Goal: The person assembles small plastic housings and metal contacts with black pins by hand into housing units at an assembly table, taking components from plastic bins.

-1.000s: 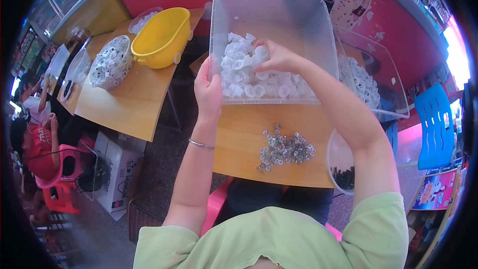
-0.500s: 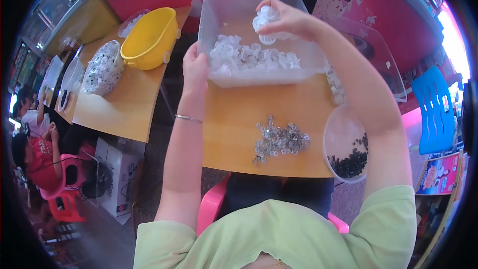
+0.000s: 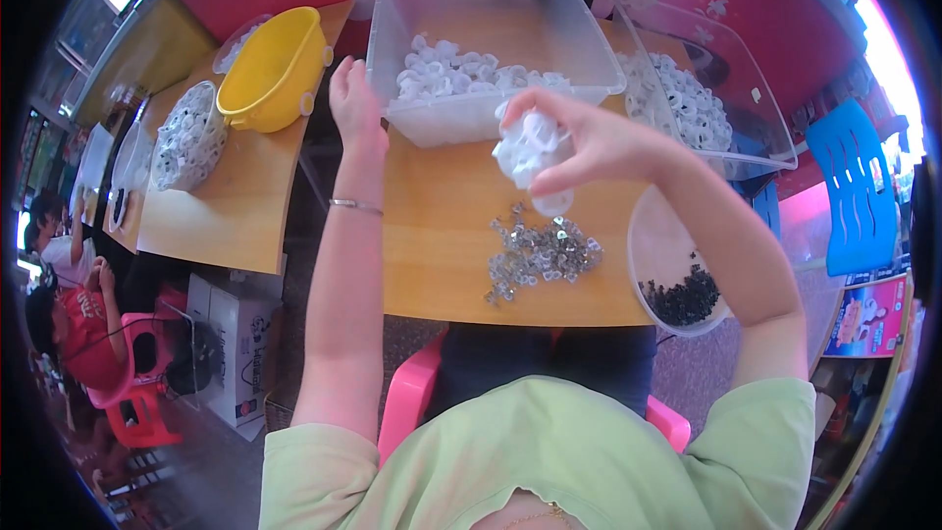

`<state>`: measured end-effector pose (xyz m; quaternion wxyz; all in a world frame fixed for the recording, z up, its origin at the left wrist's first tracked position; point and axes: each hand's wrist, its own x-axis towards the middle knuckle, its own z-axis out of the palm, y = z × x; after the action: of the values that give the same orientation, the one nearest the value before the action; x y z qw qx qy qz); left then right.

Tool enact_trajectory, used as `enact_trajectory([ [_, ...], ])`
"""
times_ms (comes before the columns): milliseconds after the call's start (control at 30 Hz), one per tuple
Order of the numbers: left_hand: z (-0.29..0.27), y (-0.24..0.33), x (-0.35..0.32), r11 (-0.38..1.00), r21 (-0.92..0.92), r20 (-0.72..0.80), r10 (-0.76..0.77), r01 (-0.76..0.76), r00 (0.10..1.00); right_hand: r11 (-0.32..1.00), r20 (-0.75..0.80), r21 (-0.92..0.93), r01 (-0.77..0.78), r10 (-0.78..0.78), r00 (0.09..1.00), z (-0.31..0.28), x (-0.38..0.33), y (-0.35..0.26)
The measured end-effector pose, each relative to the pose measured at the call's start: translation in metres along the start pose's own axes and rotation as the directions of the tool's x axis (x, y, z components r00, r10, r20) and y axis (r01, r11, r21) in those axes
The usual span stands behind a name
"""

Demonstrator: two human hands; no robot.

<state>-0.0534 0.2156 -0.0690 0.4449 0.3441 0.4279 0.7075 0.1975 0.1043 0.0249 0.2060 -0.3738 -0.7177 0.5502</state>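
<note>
My right hand [image 3: 579, 142] holds a handful of white plastic rings [image 3: 530, 152] above the wooden table [image 3: 432, 236], one ring hanging or dropping just below it. Under it lies a pile of small shiny metal parts [image 3: 540, 257]. My left hand [image 3: 355, 103] rests against the left side of a clear plastic bin [image 3: 491, 10] that holds several more white rings [image 3: 461, 69]. That hand's fingers are up and hold nothing I can see.
A second clear bin [image 3: 726, 88] of white rings stands to the right. A clear bowl [image 3: 657, 236] with small black parts sits at the table's right front. A yellow tub [image 3: 275, 69] and a bowl of white rings [image 3: 186, 137] stand on the left table. People sit far left.
My right hand has lifted out of the clear bin and come toward me with a handful of white rings. The left hand has stayed at the bin's left side.
</note>
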Motion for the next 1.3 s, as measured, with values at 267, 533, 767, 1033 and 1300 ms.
enact_trajectory([
  [267, -0.033, -0.047, -0.107, 0.98, 0.107, 0.059, 0.162, -0.167, 0.985, 0.993, -0.022, -0.097, -0.06, 0.058, 0.998, 0.039, 0.038, 0.076],
  [533, -0.052, -0.063, -0.134, 0.993, 0.116, 0.297, -0.048, 0.014, 0.954, 0.88, -0.004, -0.469, 0.08, -0.093, 0.996, 0.074, 0.084, 0.102],
  [767, -0.061, -0.068, -0.129, 0.981, 0.186, 0.382, -0.03, -0.045, 0.924, 0.835, -0.067, -0.531, 0.144, -0.21, 0.975, 0.088, 0.083, 0.114],
  [1033, -0.06, -0.069, -0.117, 0.968, 0.245, 0.425, -0.061, -0.05, 0.903, 0.744, -0.133, -0.652, 0.147, -0.303, 0.944, 0.092, 0.075, 0.116],
  [1300, -0.057, -0.069, -0.103, 0.964, 0.265, 0.492, -0.116, -0.021, 0.863, 0.789, -0.139, -0.611, 0.071, -0.195, 0.971, 0.087, 0.063, 0.112],
])
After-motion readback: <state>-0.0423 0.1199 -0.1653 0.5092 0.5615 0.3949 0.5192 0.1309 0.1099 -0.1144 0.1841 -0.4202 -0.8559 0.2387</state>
